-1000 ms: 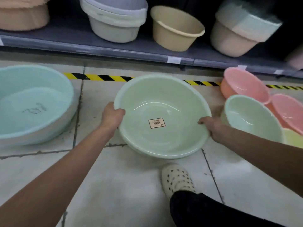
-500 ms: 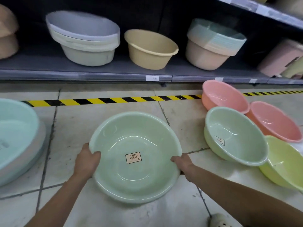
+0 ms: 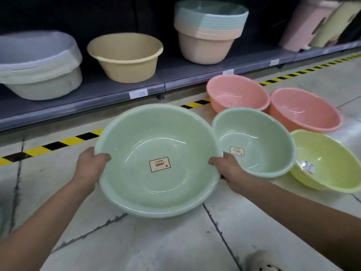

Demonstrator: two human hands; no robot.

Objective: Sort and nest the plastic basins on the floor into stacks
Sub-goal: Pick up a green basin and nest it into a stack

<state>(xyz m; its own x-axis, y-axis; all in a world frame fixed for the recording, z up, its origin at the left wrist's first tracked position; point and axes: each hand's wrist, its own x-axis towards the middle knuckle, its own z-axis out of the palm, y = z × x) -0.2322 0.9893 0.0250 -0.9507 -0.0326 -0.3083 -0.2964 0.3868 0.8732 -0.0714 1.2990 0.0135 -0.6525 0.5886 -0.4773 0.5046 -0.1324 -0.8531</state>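
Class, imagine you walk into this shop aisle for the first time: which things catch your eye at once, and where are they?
First, the big pale green basin in the middle, gripped at its rim by the left hand and right hand. Just to its right on the floor sit a smaller green basin, two pink basins and a yellow basin. Behind them, yellow-and-black tape runs along the foot of the shelf.
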